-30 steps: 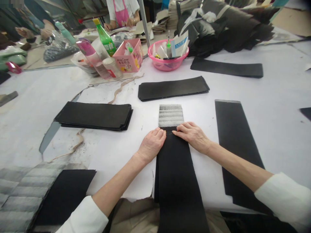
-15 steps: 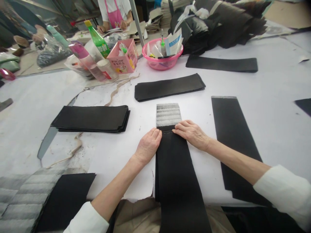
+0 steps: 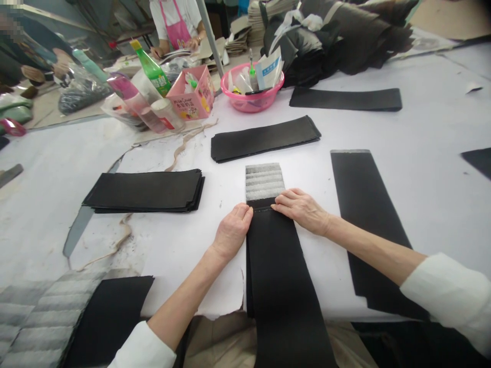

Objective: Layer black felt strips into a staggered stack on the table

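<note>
A long black fabric strip (image 3: 280, 276) lies lengthwise in front of me on the white table (image 3: 184, 240) and hangs over its near edge. Beyond its far end shows a grey-and-white striped piece (image 3: 264, 181). My left hand (image 3: 232, 232) rests on the strip's far left corner, fingers pressed together at the edge. My right hand (image 3: 301, 208) lies flat on the far right corner, fingertips on the stitched end. Neither hand lifts the fabric.
Stacks of black strips lie at left (image 3: 148, 190) and centre back (image 3: 264, 138), single strips at right (image 3: 368, 204) and far right (image 3: 345, 99). A pink basin (image 3: 253, 99), pink box (image 3: 194, 97), bottles (image 3: 153, 69) and a black fabric heap (image 3: 345, 36) stand behind. Another person in a pink apron (image 3: 174, 23) works beyond.
Both hands have kept their place on the strip's far end; only the camera has shifted slightly, so everything sits a little higher and to the left.
</note>
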The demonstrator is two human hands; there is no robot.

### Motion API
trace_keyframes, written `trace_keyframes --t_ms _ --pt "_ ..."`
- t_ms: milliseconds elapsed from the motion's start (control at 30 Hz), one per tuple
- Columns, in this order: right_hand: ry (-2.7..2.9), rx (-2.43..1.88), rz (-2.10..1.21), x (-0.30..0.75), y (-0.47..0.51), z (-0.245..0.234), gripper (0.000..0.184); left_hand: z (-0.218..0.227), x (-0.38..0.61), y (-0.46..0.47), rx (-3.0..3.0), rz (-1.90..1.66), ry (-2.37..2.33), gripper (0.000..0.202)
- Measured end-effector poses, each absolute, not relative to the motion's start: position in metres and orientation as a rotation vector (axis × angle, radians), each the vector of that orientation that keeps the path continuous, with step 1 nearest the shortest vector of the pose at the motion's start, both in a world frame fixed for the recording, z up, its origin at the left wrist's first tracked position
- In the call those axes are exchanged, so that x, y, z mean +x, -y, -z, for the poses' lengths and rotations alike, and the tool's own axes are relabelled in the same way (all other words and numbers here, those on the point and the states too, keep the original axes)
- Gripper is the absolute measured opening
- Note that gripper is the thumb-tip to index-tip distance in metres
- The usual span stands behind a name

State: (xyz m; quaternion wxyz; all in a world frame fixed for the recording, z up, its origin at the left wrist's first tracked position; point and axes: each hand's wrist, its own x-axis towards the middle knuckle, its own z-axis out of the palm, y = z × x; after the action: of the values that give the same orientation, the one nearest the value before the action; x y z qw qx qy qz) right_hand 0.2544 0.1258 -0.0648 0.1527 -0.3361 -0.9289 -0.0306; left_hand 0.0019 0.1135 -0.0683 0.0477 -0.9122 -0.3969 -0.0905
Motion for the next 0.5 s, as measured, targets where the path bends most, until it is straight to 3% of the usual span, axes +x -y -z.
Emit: trace_keyframes --t_ms 500 --pt "2.699 -0.951 0.088 0.268 -0.125 0.068 0.025 0.072 -0.001 -0.108 -2.765 0.289 1.098 0.032"
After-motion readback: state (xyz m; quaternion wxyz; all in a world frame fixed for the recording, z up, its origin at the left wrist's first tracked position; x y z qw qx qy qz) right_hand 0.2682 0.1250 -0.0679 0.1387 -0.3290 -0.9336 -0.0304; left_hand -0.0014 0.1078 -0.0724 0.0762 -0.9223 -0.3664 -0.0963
